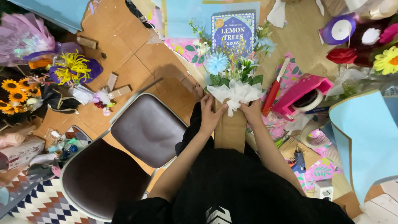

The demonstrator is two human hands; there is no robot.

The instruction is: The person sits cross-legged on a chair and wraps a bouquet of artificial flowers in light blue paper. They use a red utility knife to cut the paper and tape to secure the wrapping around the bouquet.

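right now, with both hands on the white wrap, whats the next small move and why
Probably pinch the white wrap tighter round the stems. The left hand and right hand grip it from either side just under the flowers, and its frills splay out loosely above the brown paper, so it does not look gathered yet.

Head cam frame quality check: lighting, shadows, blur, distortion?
Head view: warm, even indoor light; soft shadow on the floor beside the chair. Strong wide-angle bend at the edges, with the blue paper sheet curving. Centre is sharp: left hand, right hand and white wrap read clearly. White ribbon roll is near blown out. No motion blur evident.
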